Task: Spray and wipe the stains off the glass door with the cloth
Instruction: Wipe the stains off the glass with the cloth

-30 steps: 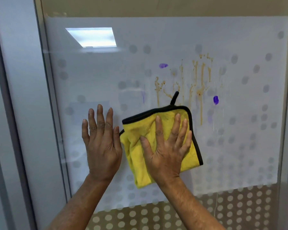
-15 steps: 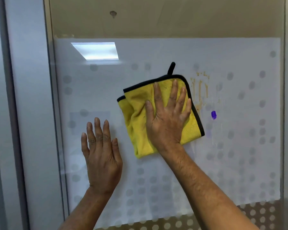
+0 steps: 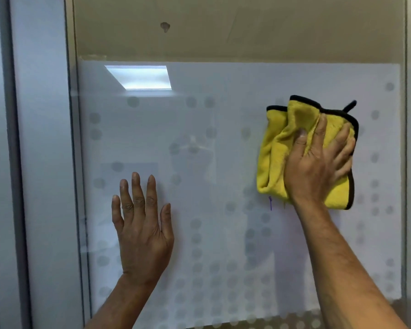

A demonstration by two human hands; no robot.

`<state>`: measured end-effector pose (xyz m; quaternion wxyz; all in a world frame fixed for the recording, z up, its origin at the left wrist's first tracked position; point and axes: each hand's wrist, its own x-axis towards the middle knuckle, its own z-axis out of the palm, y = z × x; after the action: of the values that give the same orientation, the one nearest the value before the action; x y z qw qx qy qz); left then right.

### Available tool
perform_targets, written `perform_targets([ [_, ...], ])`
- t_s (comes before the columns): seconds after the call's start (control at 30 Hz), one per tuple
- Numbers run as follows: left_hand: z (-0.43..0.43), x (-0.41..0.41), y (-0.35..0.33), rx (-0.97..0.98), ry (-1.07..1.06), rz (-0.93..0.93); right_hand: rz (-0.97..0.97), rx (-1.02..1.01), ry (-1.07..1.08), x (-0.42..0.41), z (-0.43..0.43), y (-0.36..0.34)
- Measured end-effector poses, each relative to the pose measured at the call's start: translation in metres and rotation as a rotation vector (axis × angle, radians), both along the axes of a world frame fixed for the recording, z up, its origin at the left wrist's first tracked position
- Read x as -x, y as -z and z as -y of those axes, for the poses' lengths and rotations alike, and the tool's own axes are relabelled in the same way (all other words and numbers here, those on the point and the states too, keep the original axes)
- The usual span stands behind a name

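My left hand [image 3: 141, 230] lay flat and open, holding nothing, on the frosted, dot-patterned glass door [image 3: 223, 162] to brace me. To the right, my right hand [image 3: 318, 162] pressed the bunched yellow black-edged microfibre cloth [image 3: 274, 160] against the pane; a thin purple streak [image 3: 270, 203] showed just below it.

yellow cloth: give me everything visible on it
The yellow cloth looks like plush microfibre with black edge binding and a small black hanging loop at its top right. It is bunched and folded, pressed against the frosted glass door on the right side by the right hand. A small purple streak shows just below its lower left corner.
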<state>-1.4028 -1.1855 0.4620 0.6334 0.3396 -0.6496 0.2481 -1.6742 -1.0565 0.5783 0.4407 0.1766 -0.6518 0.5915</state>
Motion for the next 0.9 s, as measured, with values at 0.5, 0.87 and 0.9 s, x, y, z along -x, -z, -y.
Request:
perform_targets([
  [0.5,-0.007,0.013,-0.006,-0.039,-0.038,-0.063,-0.383,-0.272,-0.015,-0.074,0.026,0.044],
  [0.87,-0.015,0.028,-0.011,-0.083,-0.004,-0.154,-0.198,-0.267,-0.119,-0.059,0.007,0.151],
  [0.9,-0.015,0.028,-0.012,-0.083,-0.003,-0.152,-0.172,-0.239,-0.112,-0.058,0.008,0.152],
])
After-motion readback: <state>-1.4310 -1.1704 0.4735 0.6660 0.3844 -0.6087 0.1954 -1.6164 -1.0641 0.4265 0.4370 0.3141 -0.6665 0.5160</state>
